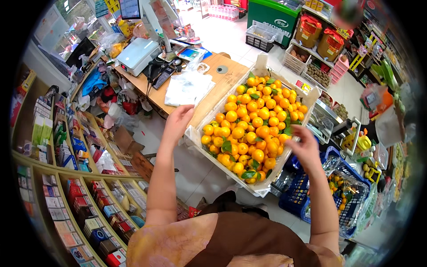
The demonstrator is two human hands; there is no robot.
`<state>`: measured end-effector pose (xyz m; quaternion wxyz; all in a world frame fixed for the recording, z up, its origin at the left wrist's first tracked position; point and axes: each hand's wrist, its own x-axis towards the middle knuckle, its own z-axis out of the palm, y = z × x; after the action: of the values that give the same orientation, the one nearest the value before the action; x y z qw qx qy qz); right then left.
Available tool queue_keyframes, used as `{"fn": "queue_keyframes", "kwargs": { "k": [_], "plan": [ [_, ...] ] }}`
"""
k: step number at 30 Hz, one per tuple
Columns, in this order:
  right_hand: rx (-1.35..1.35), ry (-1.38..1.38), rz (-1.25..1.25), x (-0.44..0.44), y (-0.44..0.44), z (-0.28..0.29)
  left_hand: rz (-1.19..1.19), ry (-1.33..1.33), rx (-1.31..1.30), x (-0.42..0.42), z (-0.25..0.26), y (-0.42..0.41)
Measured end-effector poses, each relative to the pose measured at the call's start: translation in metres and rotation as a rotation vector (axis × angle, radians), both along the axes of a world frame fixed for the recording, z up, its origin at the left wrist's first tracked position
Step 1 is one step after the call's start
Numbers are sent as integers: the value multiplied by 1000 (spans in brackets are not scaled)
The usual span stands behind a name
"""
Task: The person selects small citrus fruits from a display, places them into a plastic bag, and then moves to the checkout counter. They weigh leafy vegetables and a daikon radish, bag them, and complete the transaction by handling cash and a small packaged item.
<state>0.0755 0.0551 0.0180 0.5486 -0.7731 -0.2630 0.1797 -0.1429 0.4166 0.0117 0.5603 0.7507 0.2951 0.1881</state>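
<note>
A white plastic crate heaped with small mandarins, several with green leaves, lies before me, with its far left side against the wooden counter. My left hand is by the crate's left corner, its fingertips close to a stack of white plastic bags. No object shows in its fingers. Over the crate's right side, my right hand is half curled, thumb and fingers apart, near mandarins and a green leaf. Nothing is plainly held there, though the fingertips partly hide what they touch.
On the counter are a grey scale, a black handheld device and a monitor stand. Blue baskets stand at the lower right. Shelves of small boxes curve along the left. A green freezer stands beyond the counter.
</note>
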Motion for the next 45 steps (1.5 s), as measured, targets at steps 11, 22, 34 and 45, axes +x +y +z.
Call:
{"fn": "queue_keyframes", "kwargs": {
  "k": [11, 22, 34, 45],
  "plan": [
    [71, 571, -407, -51, -10, -96, -356, 537, -271, 90, -44, 47],
    [-141, 388, -390, -39, -2, -92, -303, 720, -19, 124, -43, 54],
    [-268, 262, -636, -22, 7, -102, -413, 244, 116, 186, -103, 64],
    [-213, 302, -723, -23, 21, -100, -390, 115, -254, 177, -84, 55]
  ]
}}
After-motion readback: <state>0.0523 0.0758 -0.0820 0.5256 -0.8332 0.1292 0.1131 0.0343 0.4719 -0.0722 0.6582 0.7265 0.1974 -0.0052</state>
